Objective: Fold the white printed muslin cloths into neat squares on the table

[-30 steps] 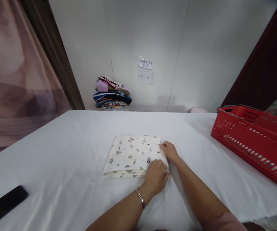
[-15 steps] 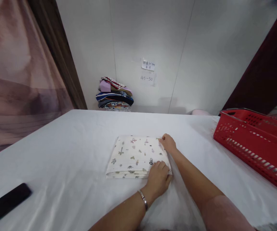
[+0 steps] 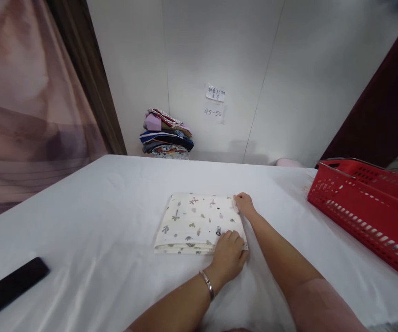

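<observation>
A folded cream cloth (image 3: 195, 221) printed with small plants lies flat in the middle of the white table (image 3: 98, 212). My left hand (image 3: 229, 256), with a metal bracelet on the wrist, grips the cloth's near right corner with curled fingers. My right hand (image 3: 244, 204) pinches the far right corner of the same cloth. Both forearms reach in from the bottom right.
A red plastic basket (image 3: 368, 207) stands at the table's right edge. A black flat object (image 3: 10, 288) lies near the front left edge. A stack of folded clothes (image 3: 167, 138) sits behind the table against the white wall, beside a curtain on the left.
My right hand has slid along the cloth's right edge from its middle up to the far corner. My left hand has stayed on the near right corner.
</observation>
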Motion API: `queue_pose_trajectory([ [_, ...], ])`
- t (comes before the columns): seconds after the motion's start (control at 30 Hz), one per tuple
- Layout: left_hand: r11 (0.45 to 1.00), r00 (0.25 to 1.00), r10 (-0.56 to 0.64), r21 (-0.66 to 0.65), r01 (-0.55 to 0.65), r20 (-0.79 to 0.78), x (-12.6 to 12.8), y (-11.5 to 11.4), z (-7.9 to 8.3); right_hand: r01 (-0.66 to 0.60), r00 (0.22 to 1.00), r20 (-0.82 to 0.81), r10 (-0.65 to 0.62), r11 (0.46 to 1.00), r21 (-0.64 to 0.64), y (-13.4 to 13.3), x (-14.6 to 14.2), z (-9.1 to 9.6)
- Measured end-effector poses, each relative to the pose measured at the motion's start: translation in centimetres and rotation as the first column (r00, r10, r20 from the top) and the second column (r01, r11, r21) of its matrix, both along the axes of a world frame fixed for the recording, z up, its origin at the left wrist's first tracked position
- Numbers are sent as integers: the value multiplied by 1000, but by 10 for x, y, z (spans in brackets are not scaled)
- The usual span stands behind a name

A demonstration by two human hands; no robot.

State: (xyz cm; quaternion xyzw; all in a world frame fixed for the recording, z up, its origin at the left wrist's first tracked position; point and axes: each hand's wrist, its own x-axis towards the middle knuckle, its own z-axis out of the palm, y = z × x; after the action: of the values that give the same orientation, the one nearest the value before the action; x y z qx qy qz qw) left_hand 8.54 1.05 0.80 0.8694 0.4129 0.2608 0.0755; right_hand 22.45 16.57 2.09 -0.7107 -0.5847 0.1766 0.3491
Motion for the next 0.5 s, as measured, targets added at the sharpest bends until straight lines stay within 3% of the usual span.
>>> queue_pose_trajectory([
  [0.2, 1000, 1000, 1, -5, -1, -8, 0, 0, 1, 3, 999, -46, -5, 999, -42, 4, 2, -2],
  [0.5, 1000, 1000, 8, -12, -8, -17, -1, -1, 2, -7, 998, -67, -2, 990, -140, 17, -1, 11],
])
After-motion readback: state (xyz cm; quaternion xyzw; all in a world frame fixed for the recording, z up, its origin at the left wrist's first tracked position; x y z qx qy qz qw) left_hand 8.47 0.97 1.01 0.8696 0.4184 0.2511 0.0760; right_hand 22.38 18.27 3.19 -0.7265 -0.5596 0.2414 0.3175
